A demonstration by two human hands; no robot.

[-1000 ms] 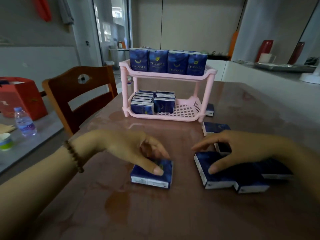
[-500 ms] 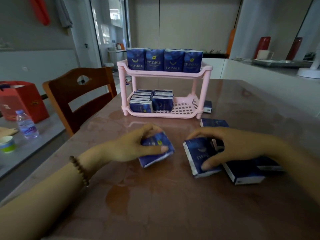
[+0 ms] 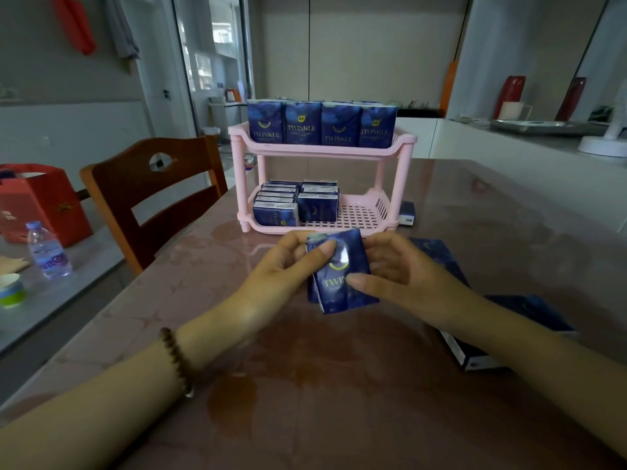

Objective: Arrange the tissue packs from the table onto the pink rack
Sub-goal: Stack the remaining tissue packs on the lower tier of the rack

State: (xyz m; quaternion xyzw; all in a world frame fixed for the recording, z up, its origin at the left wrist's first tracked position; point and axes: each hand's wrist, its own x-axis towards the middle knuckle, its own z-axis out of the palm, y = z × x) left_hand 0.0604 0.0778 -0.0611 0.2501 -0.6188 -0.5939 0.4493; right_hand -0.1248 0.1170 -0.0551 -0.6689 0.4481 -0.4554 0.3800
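Two dark blue tissue packs (image 3: pixel 339 276) are pressed together upright just above the table, in front of the pink rack (image 3: pixel 322 150). My left hand (image 3: pixel 288 266) grips them from the left and my right hand (image 3: pixel 393 269) from the right. The rack's top shelf carries a row of upright packs (image 3: pixel 320 123). Its bottom shelf (image 3: pixel 359 215) holds several packs (image 3: pixel 295 201) on its left half, and its right half is bare mesh. More packs lie flat on the table under and beside my right arm (image 3: pixel 529 320), partly hidden.
One loose pack (image 3: pixel 407 213) lies right of the rack. A wooden chair (image 3: pixel 152 198) stands at the table's left edge. Beyond it a lower surface holds a water bottle (image 3: pixel 47 252), a cup (image 3: pixel 12 290) and a red bag (image 3: pixel 37 201). A white counter runs along the right.
Each hand lifted a pack off the table, then the hands came together at the centre, joining both packs upright and nearer the rack.
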